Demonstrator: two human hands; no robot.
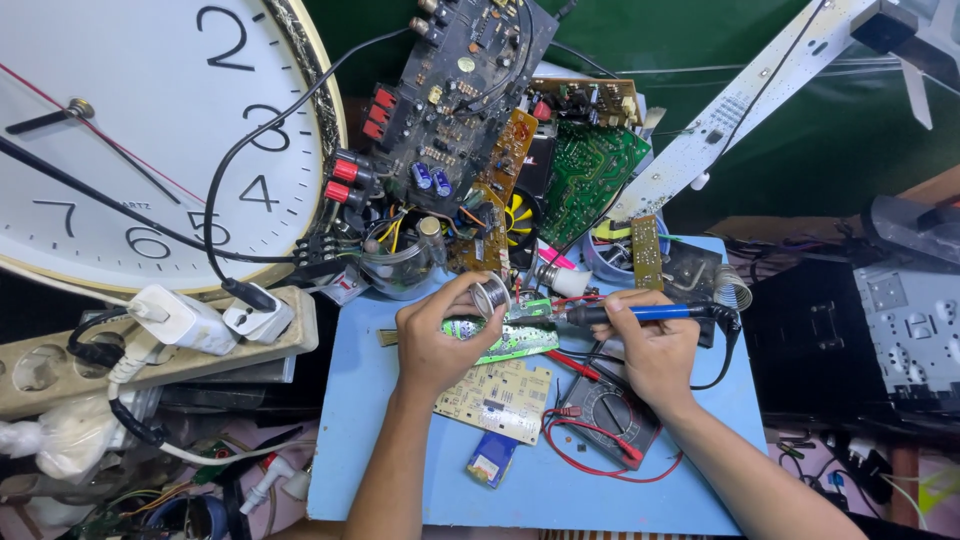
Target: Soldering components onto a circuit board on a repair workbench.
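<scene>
Left hand [435, 335] fingers curled tight around small silver solder spool [491, 296]. Right hand [650, 345] pinches blue-handled soldering iron [640, 313], tip over small green circuit board [510, 338] on blue tabletop [400, 470].

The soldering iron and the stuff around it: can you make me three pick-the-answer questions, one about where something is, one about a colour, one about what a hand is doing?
1. Where is the big clock?
A. upper left of the view
B. lower right of the view
C. on the blue board

2. What colour is the soldering iron handle?
A. yellow
B. blue
C. white

3. What is the left hand doing?
A. resting flat and empty
B. gripping a plug
C. holding a solder spool

Answers:
1 A, the clock face fills the upper left corner.
2 B, the handle in the right hand is blue.
3 C, the fingers curl around the small spool above the green circuit board.
</scene>
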